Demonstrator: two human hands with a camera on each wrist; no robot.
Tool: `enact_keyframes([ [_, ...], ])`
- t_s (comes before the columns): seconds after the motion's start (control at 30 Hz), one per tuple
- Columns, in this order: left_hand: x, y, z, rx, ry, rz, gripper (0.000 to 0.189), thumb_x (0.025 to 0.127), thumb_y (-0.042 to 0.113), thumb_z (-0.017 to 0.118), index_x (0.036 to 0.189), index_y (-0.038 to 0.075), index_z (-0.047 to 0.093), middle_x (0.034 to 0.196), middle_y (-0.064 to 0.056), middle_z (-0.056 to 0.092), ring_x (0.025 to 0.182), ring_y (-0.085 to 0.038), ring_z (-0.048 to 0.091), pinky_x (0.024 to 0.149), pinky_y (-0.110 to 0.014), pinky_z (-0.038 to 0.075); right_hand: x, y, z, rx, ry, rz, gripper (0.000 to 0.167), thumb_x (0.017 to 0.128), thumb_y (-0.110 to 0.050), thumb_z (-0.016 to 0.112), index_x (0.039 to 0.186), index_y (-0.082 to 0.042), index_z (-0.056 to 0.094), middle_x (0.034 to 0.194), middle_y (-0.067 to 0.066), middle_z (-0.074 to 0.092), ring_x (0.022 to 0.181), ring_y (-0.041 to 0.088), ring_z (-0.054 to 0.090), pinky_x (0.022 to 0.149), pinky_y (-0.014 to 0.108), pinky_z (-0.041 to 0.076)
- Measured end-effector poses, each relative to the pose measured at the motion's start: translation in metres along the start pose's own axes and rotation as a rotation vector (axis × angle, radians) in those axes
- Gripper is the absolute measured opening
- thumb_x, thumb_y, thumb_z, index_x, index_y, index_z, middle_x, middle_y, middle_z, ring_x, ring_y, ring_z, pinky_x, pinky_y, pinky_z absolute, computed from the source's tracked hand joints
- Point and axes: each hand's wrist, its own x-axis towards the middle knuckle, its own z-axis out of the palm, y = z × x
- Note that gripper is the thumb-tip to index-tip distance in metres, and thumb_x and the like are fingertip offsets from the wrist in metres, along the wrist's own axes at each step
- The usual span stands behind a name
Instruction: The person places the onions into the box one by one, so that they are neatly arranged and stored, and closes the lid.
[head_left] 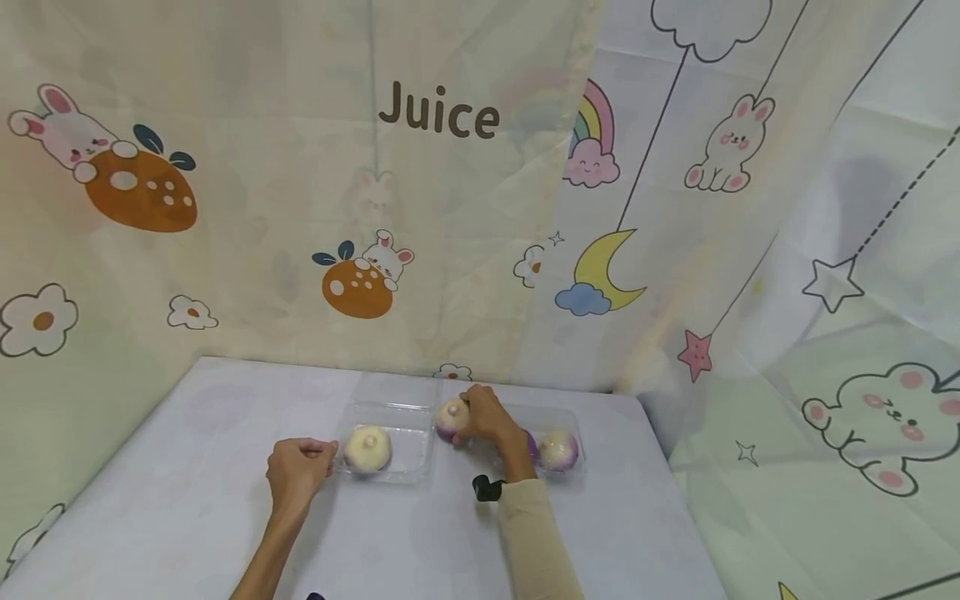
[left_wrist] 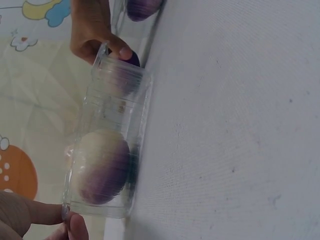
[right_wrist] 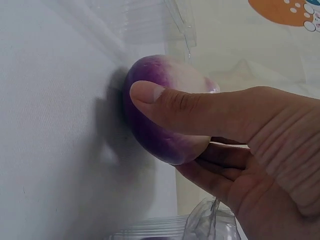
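Note:
My right hand (head_left: 487,417) grips a purple-and-white turnip (right_wrist: 170,110), thumb on its purple side and fingers behind it. It is held between two clear plastic boxes. At the left, my left hand (head_left: 296,471) pinches the rim of the left clear box (left_wrist: 100,112) between thumb and fingers. Inside that box sits one turnip (head_left: 367,448), on the side near my left hand; its lid (head_left: 393,389) is raised at the back. In the right clear box (head_left: 581,417) lie a turnip (head_left: 558,450) and another purple one (head_left: 532,446), partly hidden by my right wrist.
The boxes stand toward the back of a white table (head_left: 405,533). Behind it hangs a printed cloth (head_left: 465,250) with rabbits and the word Juice. A dark object (head_left: 487,488) shows at the right sleeve's cuff.

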Motion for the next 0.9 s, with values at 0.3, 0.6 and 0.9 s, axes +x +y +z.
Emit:
enact_keyframes([
  [0.3,0.002,-0.001,0.001,0.008,0.003,-0.003,0.024,0.096,0.013,0.078,0.095,-0.011,0.079,0.067,-0.01,0.076,0.057,-0.02,0.072,0.048,-0.026,0.051,-0.022,-0.04,-0.038,0.082,0.021,-0.016,0.075,0.058,-0.017,0.102,0.122,0.01,0.074,0.107,0.016,0.078,0.097,0.025,0.068,0.093,0.038,0.061],
  [0.6,0.001,-0.001,0.0,0.006,-0.009,-0.002,0.024,0.097,0.013,0.077,0.096,-0.011,0.079,0.069,-0.011,0.077,0.058,-0.021,0.074,0.048,-0.025,0.052,-0.04,-0.054,-0.054,0.207,0.045,0.043,0.085,0.068,-0.013,0.096,0.142,0.011,0.062,0.139,0.024,0.068,0.131,0.04,0.062,0.116,0.057,0.053],
  [0.9,0.001,0.0,0.001,0.016,0.002,-0.007,0.024,0.097,0.014,0.077,0.095,-0.01,0.079,0.067,-0.009,0.076,0.058,-0.022,0.073,0.049,-0.026,0.051,-0.044,-0.05,-0.054,0.36,0.097,-0.015,0.084,0.075,-0.014,0.096,0.147,0.007,0.06,0.139,0.023,0.068,0.121,0.036,0.07,0.106,0.052,0.061],
])
